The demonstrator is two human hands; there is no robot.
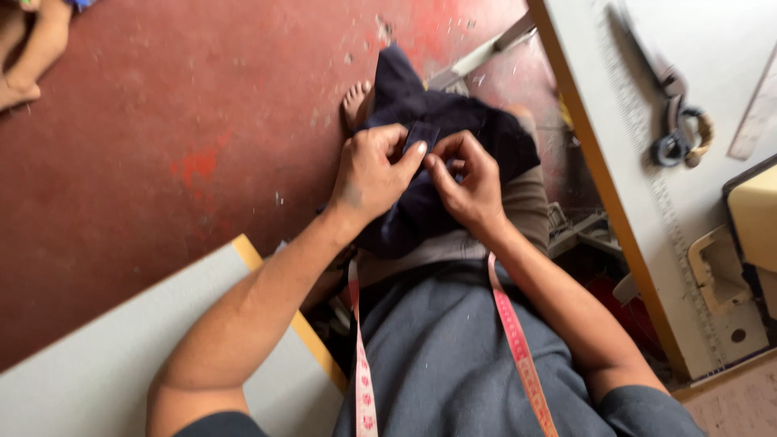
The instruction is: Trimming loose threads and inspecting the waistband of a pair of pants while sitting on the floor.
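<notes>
A dark navy piece of cloth [421, 206] lies bunched on my lap, reaching out over my knee. My left hand [368, 174] and my right hand [469, 182] meet at its middle, each pinching a small folded navy strip [422, 133] between thumb and fingers. The fingertips of both hands almost touch. A pink measuring tape [518, 348] hangs from my neck down both sides of my grey shirt. My bare foot [354, 101] shows past the cloth on the red floor.
A white table [647, 210] with a wooden edge stands at the right, carrying large scissors [676, 121], a ruler [757, 113] and part of a cream sewing machine [753, 218]. A grey board [105, 356] lies at lower left. Another person's foot [24, 61] is at top left.
</notes>
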